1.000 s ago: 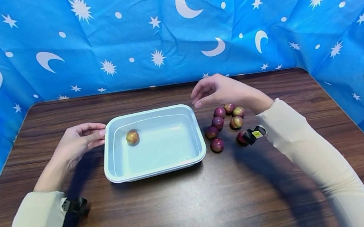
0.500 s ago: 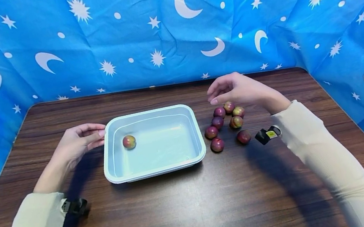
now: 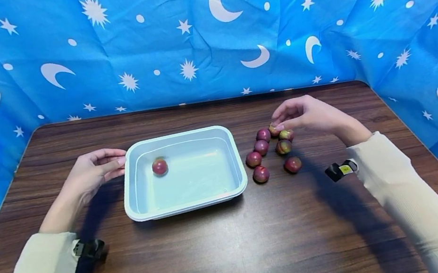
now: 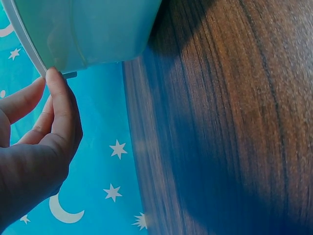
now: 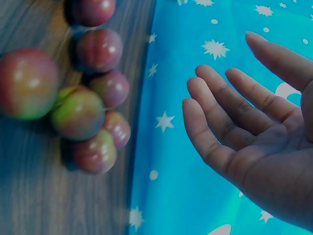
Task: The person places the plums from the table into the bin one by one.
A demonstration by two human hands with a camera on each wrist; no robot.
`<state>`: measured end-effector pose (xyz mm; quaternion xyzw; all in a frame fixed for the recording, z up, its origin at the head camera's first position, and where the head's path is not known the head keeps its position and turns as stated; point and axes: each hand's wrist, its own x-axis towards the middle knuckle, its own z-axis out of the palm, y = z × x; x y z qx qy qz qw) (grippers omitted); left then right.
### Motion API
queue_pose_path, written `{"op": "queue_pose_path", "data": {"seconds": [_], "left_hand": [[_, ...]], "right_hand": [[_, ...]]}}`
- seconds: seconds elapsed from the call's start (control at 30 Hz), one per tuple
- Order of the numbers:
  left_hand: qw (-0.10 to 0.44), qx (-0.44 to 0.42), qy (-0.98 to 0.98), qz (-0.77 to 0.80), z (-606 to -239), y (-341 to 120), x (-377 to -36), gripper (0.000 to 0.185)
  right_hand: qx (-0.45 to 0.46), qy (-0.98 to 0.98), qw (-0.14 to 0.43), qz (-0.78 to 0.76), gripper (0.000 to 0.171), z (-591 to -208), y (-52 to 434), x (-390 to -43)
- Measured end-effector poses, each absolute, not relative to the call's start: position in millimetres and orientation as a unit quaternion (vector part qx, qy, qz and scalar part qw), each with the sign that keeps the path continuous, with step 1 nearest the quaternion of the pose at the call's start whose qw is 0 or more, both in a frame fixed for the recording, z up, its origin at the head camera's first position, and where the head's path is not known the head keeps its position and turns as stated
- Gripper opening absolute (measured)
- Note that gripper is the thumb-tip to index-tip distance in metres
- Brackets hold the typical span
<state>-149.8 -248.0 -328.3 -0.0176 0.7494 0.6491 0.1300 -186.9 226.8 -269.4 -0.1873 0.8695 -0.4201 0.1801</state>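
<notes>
Hovering over the group of small red-green fruits right of the frame's centre, the right hand has its fingers loosely spread and holds nothing; in the head view its fingertips are just above the farthest fruit, and I cannot tell if they touch it. The wrist view shows the palm open, with the fruits lying close together on the dark wooden table (some are more green, some more red). The left hand is at the left side of the pale blue plastic tray, fingers relaxed and lightly bent, and one fingertip touches the tray's rim. One reddish fruit lies alone inside the tray, in its upper left part, well apart from the others. Behind the table hangs a blue cloth with moons and stars, filling the upper half of the frame.
</notes>
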Motion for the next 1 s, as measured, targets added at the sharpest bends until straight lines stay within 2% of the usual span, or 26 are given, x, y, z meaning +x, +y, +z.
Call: {"op": "queue_pose_path", "data": {"seconds": [0.4, 1.0], "left_hand": [[0.13, -0.017, 0.739, 0.661, -329.0, -247.5, -150.5, 0.028], [0.132, -0.021, 0.72, 0.68, -330.5, -249.4, -150.3, 0.017]], "right_hand": [[-0.178, 0.862, 0.198, -0.432, 0.032, -290.5, 259.2, -178.3], [-0.172, 0.823, 0.239, -0.485, 0.033, -333.3, 274.2, -163.0]]}}
